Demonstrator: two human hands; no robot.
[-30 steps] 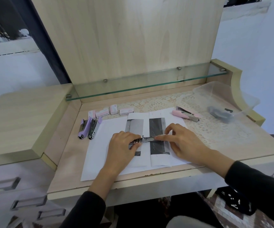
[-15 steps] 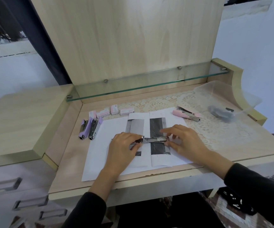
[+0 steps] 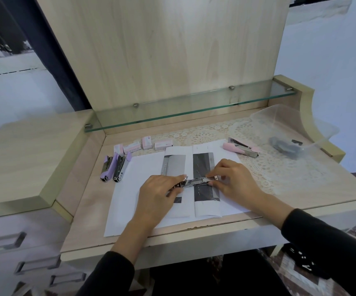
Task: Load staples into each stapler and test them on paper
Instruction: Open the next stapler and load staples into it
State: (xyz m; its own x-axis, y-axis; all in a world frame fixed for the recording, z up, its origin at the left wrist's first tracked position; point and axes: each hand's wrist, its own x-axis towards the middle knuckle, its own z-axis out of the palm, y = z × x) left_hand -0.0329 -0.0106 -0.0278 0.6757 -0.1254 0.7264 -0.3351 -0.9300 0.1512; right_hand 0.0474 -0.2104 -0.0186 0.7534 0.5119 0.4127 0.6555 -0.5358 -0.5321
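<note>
"One stapler [image 3: 196, 180] in work. Position?"
"Mid-desk [image 3: 91, 199], lying across the printed paper [image 3: 134, 174]. Silver metal, opened out long and flat."
"Grip?"
"Left hand [image 3: 157, 195] curled round the near end, partly hiding it. Right hand [image 3: 234, 182] pinches the far tip."
"Others?"
"Two purple staplers [image 3: 108, 166] left of the sheet; pink stapler [image 3: 241, 147] behind it."

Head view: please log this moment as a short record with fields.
In work: metal stapler, lying across the paper
Left hand: grips its left end
Right hand: pinches its right end
Set aside left: two purple staplers
Set aside right: pink stapler
Supplies: four staple boxes
</note>
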